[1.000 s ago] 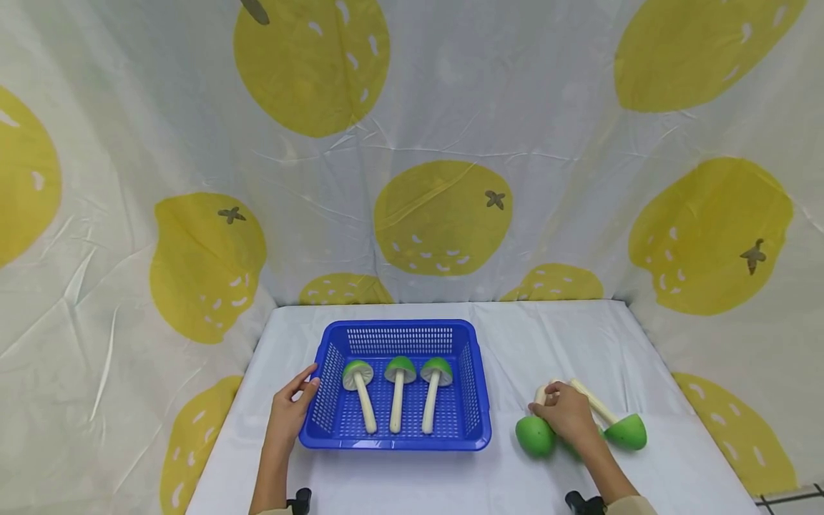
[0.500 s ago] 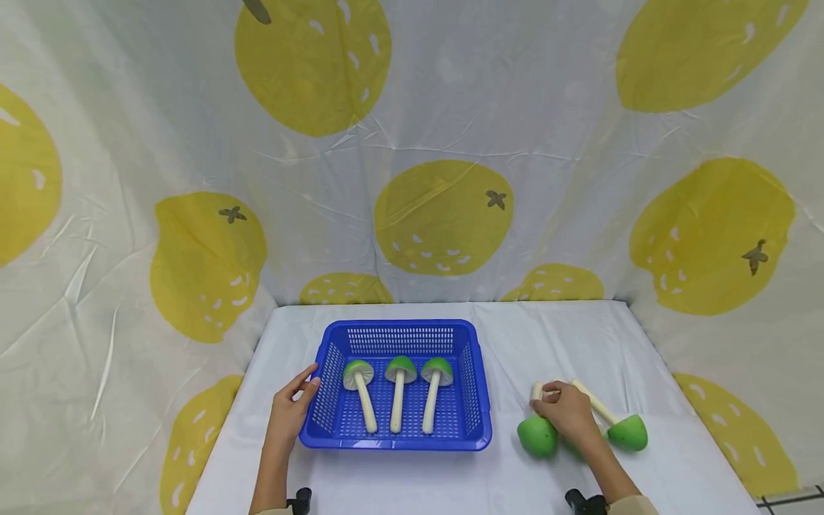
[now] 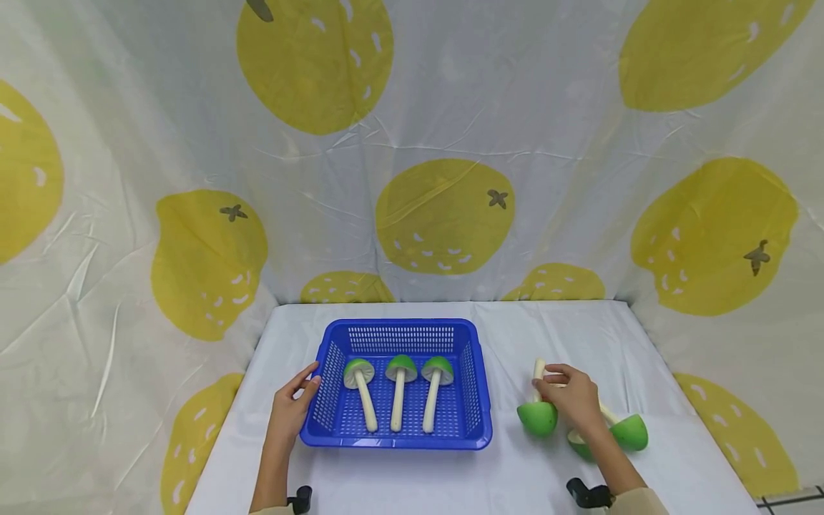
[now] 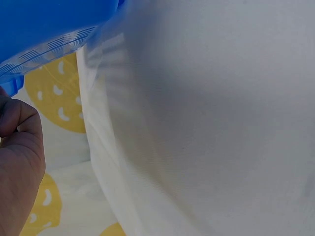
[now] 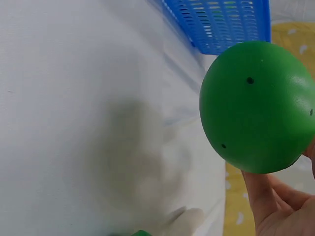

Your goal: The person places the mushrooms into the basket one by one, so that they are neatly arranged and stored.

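Observation:
My right hand [image 3: 573, 397] pinches the pale stem of a green-capped toy mushroom [image 3: 537, 419], its cap hanging downward. In the right wrist view, this mushroom's round green cap [image 5: 258, 108] covers most of the stem and some of the fingers, above the cloth. With thumb and fingers at the left rim, my left hand [image 3: 290, 411] holds a blue plastic basket [image 3: 395, 443]. Three similar mushrooms lie side by side inside, caps toward the back. Two more mushrooms rest on the cloth beside my right hand, one green cap [image 3: 629, 433] plain to see, the other [image 3: 581, 447] partly hidden by the forearm.
A white cloth [image 3: 412, 483] covers the table. Behind and at both sides hangs a pale curtain [image 3: 444, 100] printed with large yellow lemons. Some tiled floor [image 3: 798, 503] shows at the lower right.
My right hand has raised the mushroom from the cloth, and its stem now stands more upright. A second mushroom beneath the hand has come further into view. The left hand and basket stay put.

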A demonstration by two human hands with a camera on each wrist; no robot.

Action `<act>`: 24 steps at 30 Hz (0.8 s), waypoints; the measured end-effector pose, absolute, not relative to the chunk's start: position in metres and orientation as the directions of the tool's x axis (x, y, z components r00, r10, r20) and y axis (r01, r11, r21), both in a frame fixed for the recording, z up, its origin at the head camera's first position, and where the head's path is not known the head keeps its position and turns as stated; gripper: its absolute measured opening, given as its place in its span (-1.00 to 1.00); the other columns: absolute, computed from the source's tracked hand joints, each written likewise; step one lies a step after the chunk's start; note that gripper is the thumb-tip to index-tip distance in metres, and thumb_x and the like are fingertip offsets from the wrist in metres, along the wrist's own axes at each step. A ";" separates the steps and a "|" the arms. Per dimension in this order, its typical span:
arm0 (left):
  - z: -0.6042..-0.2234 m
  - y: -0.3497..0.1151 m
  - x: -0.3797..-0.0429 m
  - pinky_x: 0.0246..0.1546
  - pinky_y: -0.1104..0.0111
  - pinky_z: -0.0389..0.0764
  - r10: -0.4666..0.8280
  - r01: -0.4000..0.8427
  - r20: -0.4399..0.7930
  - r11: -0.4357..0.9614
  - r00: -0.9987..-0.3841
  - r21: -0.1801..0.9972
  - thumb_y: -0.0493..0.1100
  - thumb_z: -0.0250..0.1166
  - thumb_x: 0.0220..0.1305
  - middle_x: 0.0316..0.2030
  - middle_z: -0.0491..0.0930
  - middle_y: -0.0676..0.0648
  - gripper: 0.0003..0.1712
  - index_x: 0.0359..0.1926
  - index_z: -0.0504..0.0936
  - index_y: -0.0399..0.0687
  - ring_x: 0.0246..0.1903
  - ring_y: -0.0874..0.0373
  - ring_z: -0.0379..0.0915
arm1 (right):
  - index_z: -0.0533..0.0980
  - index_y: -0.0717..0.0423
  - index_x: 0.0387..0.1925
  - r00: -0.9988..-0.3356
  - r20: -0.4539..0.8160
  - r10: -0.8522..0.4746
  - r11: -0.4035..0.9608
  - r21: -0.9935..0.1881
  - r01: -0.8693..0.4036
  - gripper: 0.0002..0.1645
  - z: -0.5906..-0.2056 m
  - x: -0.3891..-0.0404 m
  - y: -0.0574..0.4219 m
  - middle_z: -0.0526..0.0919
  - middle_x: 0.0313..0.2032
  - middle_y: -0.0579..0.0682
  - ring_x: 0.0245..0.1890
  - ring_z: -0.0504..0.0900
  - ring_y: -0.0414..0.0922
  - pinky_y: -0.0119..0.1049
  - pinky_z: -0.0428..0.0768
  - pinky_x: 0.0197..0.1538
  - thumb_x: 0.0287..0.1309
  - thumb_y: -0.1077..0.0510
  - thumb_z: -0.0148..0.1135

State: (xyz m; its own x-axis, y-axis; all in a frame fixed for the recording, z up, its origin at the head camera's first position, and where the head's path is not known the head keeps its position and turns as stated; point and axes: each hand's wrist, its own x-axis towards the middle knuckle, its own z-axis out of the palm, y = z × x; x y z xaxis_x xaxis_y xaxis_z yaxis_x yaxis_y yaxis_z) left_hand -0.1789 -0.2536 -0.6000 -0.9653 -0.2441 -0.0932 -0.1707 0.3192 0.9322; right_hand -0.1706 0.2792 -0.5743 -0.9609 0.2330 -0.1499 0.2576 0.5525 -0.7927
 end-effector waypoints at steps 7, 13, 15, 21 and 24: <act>-0.601 -0.254 -0.179 -0.22 0.44 0.53 -0.244 -0.171 -0.096 0.311 -0.965 0.935 0.24 0.32 0.39 -0.18 0.58 -0.05 -0.41 0.36 0.59 0.21 -0.12 0.14 0.45 | 0.51 0.31 0.25 -0.946 -0.172 0.276 0.420 -0.863 0.279 -0.29 -0.562 -0.178 0.274 0.69 0.07 0.31 -0.40 0.79 -0.20 -0.43 0.69 -0.30 0.22 -0.03 0.47; -0.602 -0.255 -0.181 -0.20 0.42 0.53 -0.248 -0.186 -0.109 0.313 -0.963 0.931 0.22 0.31 0.40 -0.18 0.55 -0.02 -0.44 0.36 0.58 0.25 -0.10 0.09 0.44 | 0.53 0.31 0.21 -0.938 -0.202 0.282 0.329 -0.898 0.293 -0.33 -0.553 -0.181 0.262 0.72 0.02 0.25 -0.38 0.77 -0.21 -0.39 0.71 -0.26 0.22 -0.01 0.48; -0.603 -0.255 -0.181 -0.21 0.42 0.53 -0.247 -0.175 -0.096 0.318 -0.964 0.932 0.23 0.31 0.40 -0.19 0.55 -0.03 -0.43 0.35 0.59 0.24 -0.11 0.09 0.45 | 0.53 0.31 0.22 -0.939 -0.202 0.278 0.311 -0.906 0.287 -0.34 -0.549 -0.182 0.257 0.71 0.04 0.25 -0.37 0.77 -0.21 -0.39 0.71 -0.25 0.22 -0.01 0.48; -0.601 -0.254 -0.180 -0.19 0.43 0.51 -0.246 -0.165 -0.086 0.321 -0.965 0.933 0.23 0.29 0.41 -0.19 0.56 -0.06 -0.42 0.37 0.58 0.20 -0.09 0.10 0.43 | 0.55 0.28 0.21 -0.950 -0.177 0.257 0.297 -0.921 0.252 -0.36 -0.540 -0.189 0.245 0.73 0.01 0.20 -0.36 0.78 -0.23 -0.37 0.73 -0.22 0.22 -0.01 0.48; -0.602 -0.254 -0.179 -0.16 0.42 0.50 -0.246 -0.172 -0.093 0.322 -0.965 0.931 0.23 0.29 0.41 -0.18 0.56 -0.06 -0.41 0.37 0.58 0.20 -0.06 0.08 0.42 | 0.56 0.27 0.21 -0.955 -0.170 0.245 0.292 -0.926 0.240 -0.36 -0.533 -0.190 0.238 0.72 0.01 0.20 -0.34 0.77 -0.24 -0.37 0.73 -0.22 0.23 -0.02 0.48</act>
